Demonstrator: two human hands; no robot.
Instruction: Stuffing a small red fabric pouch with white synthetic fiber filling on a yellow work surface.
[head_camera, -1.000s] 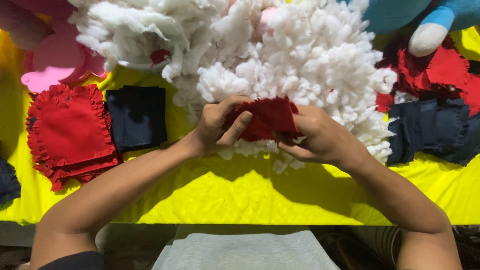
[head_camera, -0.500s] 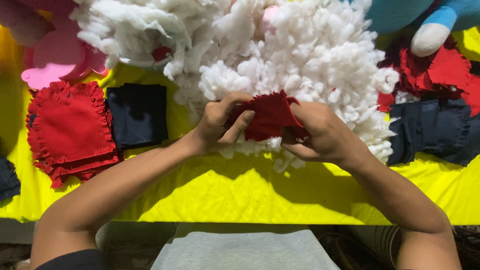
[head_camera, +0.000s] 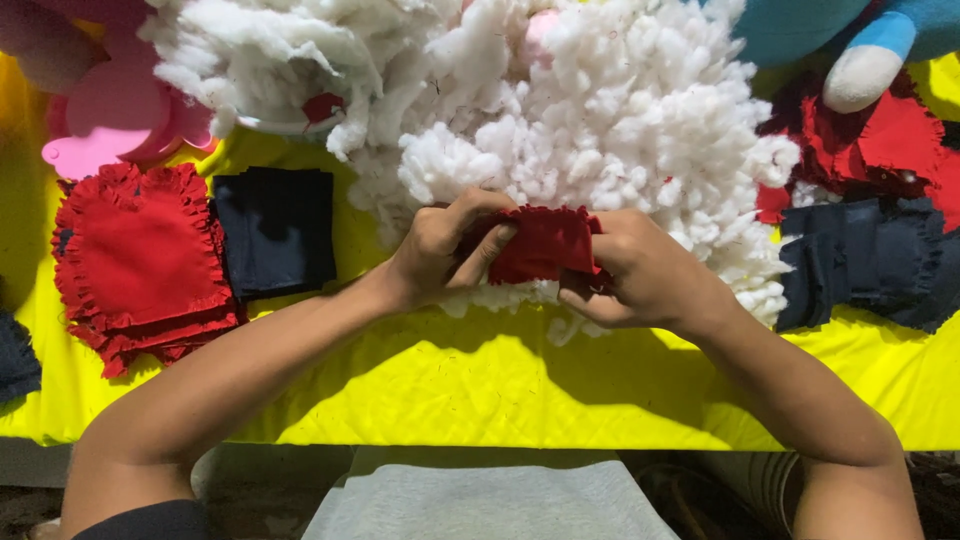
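My left hand (head_camera: 440, 250) and right hand (head_camera: 640, 275) pinch the red cloth (head_camera: 545, 243) tight; I should push fluff (head_camera: 600, 130) in gently

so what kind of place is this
Probably a small craft or toy-making workbench. A big heap of white stuffing covers the yellow-covered table, stacks of frilled red fabric pieces lie ready, and both hands, left hand and right hand, hold a red fabric pouch.
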